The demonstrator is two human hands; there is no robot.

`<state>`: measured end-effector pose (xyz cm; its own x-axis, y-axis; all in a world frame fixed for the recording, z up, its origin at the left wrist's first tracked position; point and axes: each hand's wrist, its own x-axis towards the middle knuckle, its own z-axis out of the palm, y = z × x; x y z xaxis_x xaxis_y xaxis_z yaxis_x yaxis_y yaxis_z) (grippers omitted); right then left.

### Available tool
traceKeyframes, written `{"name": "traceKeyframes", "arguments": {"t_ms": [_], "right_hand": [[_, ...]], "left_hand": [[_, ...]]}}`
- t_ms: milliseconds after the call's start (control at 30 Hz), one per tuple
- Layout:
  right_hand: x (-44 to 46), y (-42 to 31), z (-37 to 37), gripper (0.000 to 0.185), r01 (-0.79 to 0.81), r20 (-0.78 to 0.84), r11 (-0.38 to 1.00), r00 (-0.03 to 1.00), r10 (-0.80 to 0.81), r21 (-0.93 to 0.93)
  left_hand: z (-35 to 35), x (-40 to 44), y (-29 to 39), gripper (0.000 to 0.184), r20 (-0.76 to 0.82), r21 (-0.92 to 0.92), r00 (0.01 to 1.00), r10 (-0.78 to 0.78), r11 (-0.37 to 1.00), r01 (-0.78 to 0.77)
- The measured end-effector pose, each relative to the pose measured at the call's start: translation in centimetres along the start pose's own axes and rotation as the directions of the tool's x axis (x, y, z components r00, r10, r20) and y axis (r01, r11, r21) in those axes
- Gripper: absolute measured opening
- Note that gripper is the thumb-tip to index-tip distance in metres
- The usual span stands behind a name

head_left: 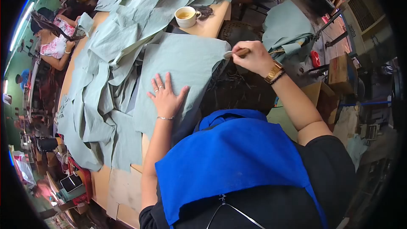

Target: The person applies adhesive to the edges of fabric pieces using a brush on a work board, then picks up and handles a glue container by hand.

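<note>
My left hand (166, 97) lies flat with its fingers spread on a pale grey-green fabric piece (182, 55). In my right hand (254, 57) is a small brush (242, 52) with a wooden handle, and its pale tip touches or nearly touches the fabric's far right corner. The bristles are too small to make out clearly. Beyond the piece stands a white cup (185, 17) holding a yellowish liquid. To the left, a large heap of similar fabric pieces (106, 55) overlaps across the table.
The wooden table (207, 29) shows at its right edge. A dark wad (205, 12) sits beside the cup. More fabric (286, 27) is draped to the right of the table. Across the table at left sits another person (57, 38); part of one more shows at the top.
</note>
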<state>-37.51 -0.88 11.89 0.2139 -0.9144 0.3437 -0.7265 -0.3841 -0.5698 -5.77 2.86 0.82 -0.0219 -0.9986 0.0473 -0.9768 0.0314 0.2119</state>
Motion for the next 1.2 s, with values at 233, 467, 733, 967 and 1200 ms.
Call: {"name": "traceKeyframes", "arguments": {"t_ms": [233,467,733,967,1200], "right_hand": [[1.0,0.9,0.1,0.016,-0.095,0.171,0.995,0.981,0.092,0.006],[1.5,1.7,1.2,0.017,-0.007,0.232,0.982,0.972,-0.038,0.188],[2.1,1.7,1.1,0.019,-0.011,0.274,0.965,0.959,-0.064,0.263],[1.7,0.8,0.9,0.013,-0.045,0.235,0.953,0.972,-0.028,0.301],[0.6,1.4,1.1,0.013,0.039,0.208,0.983,0.975,-0.077,0.181]], "left_hand": [[0.2,1.1,-0.2,0.095,0.002,-0.013,1.0,0.014,1.0,-0.014],[1.0,3.7,-0.4,0.094,-0.006,-0.014,0.994,0.11,0.994,-0.11],[1.1,8.5,-0.6,0.091,0.015,-0.012,0.964,0.265,0.964,-0.265],[2.0,10.8,-0.7,0.092,-0.051,-0.033,0.933,0.356,0.933,-0.358],[-1.7,-0.1,-2.6,0.093,0.094,0.051,0.987,0.132,0.989,-0.137]]}}
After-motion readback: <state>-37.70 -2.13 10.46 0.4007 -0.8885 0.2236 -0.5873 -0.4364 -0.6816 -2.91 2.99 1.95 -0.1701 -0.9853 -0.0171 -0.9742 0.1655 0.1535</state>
